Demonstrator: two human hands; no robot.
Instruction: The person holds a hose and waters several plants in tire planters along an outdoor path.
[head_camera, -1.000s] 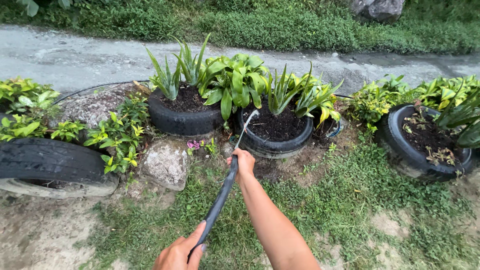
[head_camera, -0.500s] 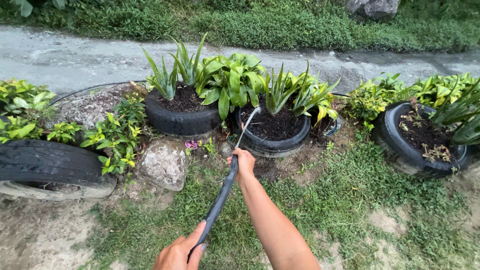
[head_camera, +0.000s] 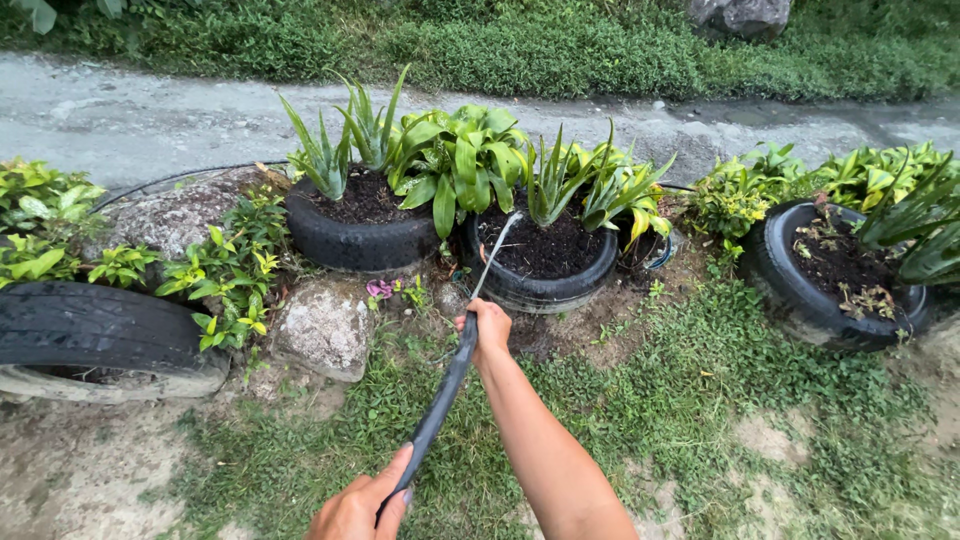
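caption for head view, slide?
Both hands, left hand and right hand, hold black hose spraying water into tyre planter.

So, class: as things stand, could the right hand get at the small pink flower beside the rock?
Probably yes: the right hand is near the pink flower, with only low grass between, but it would have to release its grip on the black hose.

Both hands (head_camera: 420, 420) and the right forearm (head_camera: 545, 455) look bare, seemingly unsleeved.
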